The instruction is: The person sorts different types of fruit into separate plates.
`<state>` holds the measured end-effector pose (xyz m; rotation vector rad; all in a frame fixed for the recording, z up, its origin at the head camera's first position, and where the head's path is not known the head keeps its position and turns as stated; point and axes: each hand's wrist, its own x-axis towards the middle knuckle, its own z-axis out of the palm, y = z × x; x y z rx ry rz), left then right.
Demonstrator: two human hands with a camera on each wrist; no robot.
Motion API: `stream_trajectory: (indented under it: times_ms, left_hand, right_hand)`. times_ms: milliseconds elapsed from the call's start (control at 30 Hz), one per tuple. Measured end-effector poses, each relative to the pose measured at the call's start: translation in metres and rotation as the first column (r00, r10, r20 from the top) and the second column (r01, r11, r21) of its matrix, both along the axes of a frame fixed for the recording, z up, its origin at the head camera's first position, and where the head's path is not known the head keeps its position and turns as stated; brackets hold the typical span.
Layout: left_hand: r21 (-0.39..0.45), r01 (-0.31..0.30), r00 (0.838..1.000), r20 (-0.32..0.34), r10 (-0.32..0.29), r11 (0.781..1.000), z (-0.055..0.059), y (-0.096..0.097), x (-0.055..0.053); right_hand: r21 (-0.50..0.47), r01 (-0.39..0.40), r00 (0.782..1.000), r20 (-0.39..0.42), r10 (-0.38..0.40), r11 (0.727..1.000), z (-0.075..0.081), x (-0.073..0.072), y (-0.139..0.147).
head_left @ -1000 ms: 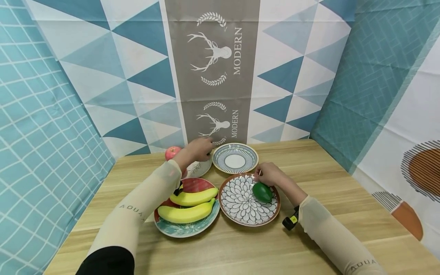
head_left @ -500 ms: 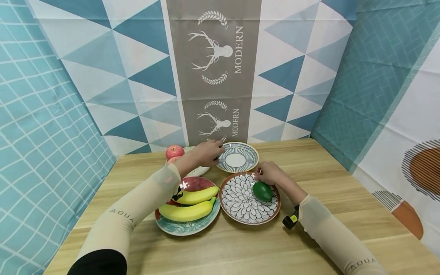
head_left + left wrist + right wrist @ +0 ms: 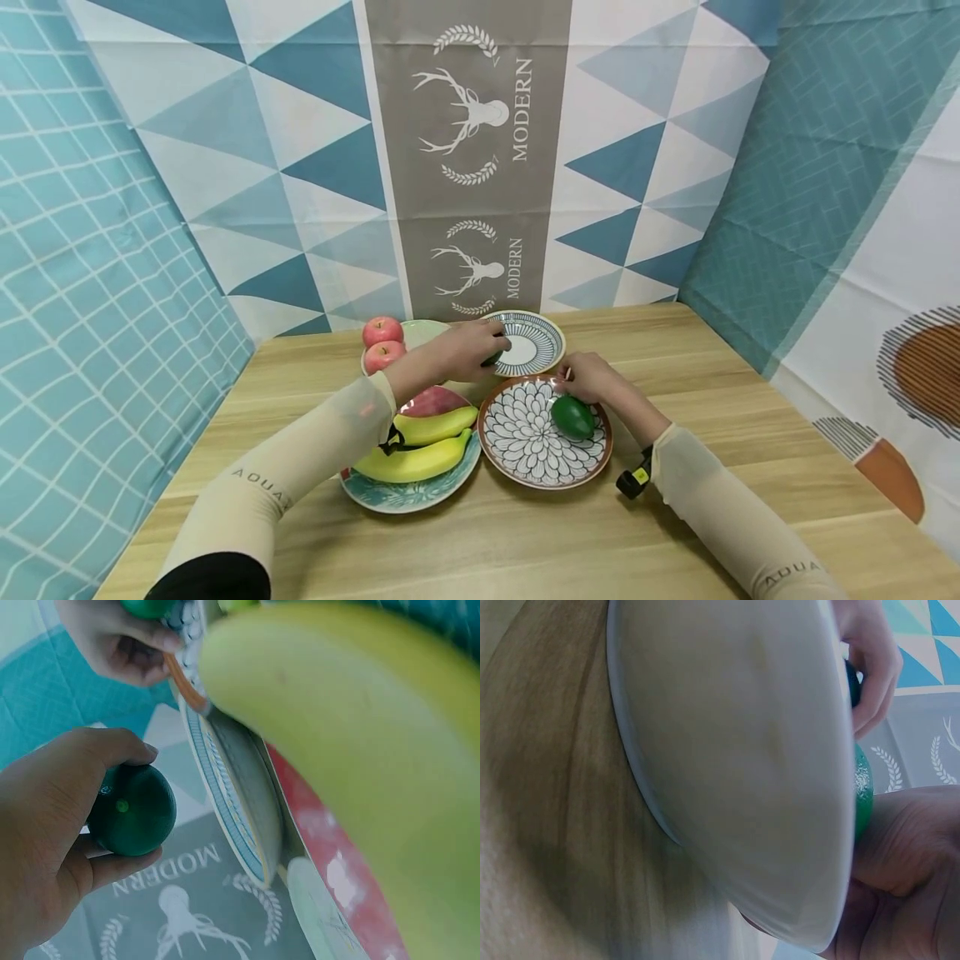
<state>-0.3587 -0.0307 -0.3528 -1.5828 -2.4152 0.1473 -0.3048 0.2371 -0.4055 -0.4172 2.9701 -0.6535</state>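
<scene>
My left hand [image 3: 467, 350] holds a dark green fruit [image 3: 135, 814] between thumb and fingers. It hovers over the left edge of the blue-striped plate [image 3: 551, 340]. In the head view the hand hides most of that fruit. My right hand [image 3: 591, 379] pinches the brown rim of a plate with a flower-petal pattern [image 3: 517, 442]. A second green fruit [image 3: 572, 418], egg-shaped, lies on that plate close to the right fingers. The right wrist view shows mainly the plate's pale underside [image 3: 735, 750].
Two bananas [image 3: 420, 462] lie on a red and teal plate [image 3: 420, 500] at front left. Behind it, two red apples [image 3: 383, 343] sit on a pale green plate [image 3: 423, 330], partly covered by the left arm. Patterned cloth walls [image 3: 480, 167] surround the wooden table [image 3: 525, 550].
My left hand has moved right and slightly nearer, from over the pale green plate to the striped plate's edge, with the dark green fruit. Both apples now show more. My right hand stays put.
</scene>
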Motion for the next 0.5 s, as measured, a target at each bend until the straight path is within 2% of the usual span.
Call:
stream_trajectory:
  times_ms: [233,500]
  left_hand:
    - [-0.009,0.031,0.999,0.034,-0.031,0.999,0.004,0.013,0.023]
    - [-0.048,0.077,0.994,0.077,-0.073,0.996,-0.004,0.020,0.045]
  right_hand:
    - [-0.004,0.010,1.000,-0.012,-0.010,1.000,0.001,0.001,-0.001]
    - [-0.004,-0.006,1.000,-0.008,0.006,1.000,0.000,0.001,-0.001]
